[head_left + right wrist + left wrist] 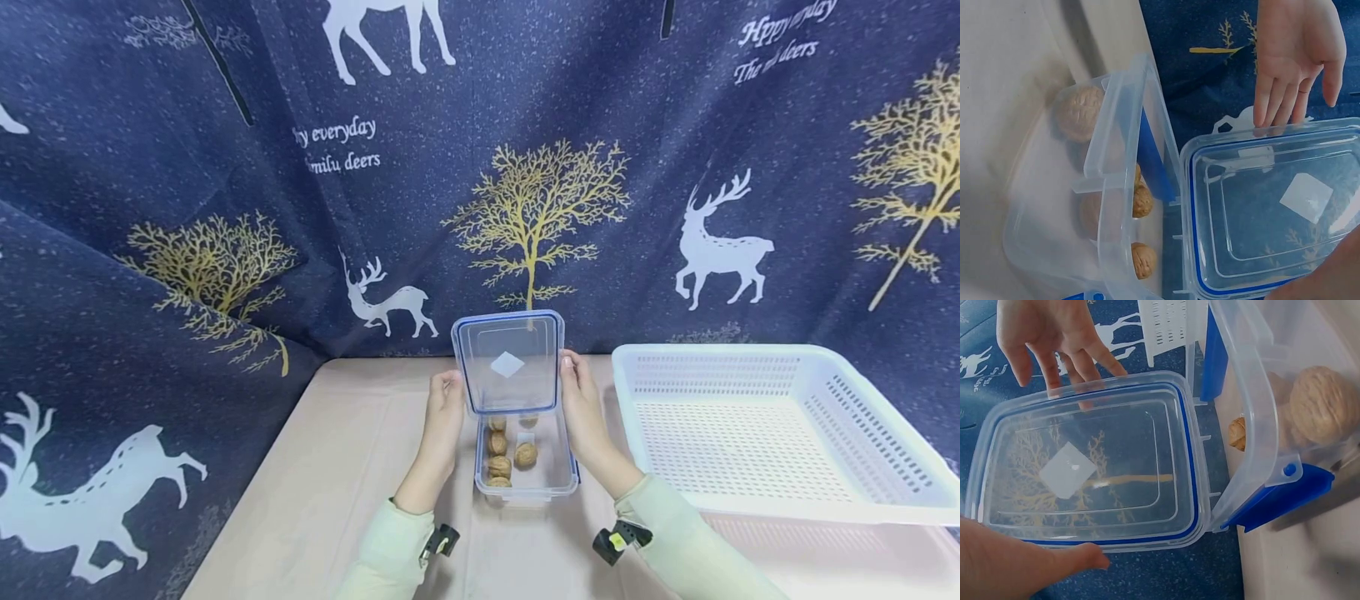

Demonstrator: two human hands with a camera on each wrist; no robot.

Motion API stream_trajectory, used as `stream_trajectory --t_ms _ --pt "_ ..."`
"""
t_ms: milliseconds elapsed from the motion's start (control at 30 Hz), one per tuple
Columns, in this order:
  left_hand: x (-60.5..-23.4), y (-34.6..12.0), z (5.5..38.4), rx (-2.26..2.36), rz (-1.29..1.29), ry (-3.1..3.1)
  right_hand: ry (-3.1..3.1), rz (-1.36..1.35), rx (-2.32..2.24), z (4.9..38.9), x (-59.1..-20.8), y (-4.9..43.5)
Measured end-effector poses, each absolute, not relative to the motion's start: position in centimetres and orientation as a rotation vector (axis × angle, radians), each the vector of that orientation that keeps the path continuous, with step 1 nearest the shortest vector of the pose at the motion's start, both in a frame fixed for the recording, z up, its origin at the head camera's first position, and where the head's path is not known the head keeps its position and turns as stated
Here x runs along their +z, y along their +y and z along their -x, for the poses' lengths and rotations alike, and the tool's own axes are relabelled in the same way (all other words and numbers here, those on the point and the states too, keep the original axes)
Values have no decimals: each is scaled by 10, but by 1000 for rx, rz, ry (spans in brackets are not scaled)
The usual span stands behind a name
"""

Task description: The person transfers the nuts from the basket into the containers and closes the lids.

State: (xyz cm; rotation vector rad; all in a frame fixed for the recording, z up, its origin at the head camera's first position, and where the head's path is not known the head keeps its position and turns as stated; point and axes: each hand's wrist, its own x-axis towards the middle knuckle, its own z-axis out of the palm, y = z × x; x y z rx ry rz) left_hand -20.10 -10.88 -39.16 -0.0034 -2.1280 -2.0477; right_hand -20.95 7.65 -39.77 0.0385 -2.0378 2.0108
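A clear plastic box point(537, 483) with blue trim stands on the table, several walnuts point(526, 455) inside. Its clear lid point(480, 383), blue-sealed and bearing a white diamond-shaped mark, is raised upright at the box's far edge. My left hand point(444, 414) is at the lid's left edge, and my right hand point(583, 410) is at the right edge. In the right wrist view the left hand's fingers point(1282, 97) reach straight down to the lid edge. The left wrist view shows the right fingers point(1079, 365) extended, their tips behind the lid's rim.
To the right stands a big white perforated basket point(750, 507). Blue side latches point(1285, 500) stick out from the box. Behind the pale table point(360, 417) hangs a dark blue cloth point(420, 217) printed with deer and trees.
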Motion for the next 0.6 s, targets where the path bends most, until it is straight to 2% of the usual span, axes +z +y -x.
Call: stream_trajectory --t_ms 167,600 --pt "-394 -109 203 -2200 60 -1975 -1982 -108 2117 207 -400 77" --pt "-401 -114 202 -2431 2 -1780 -1827 -130 2313 203 -404 79"
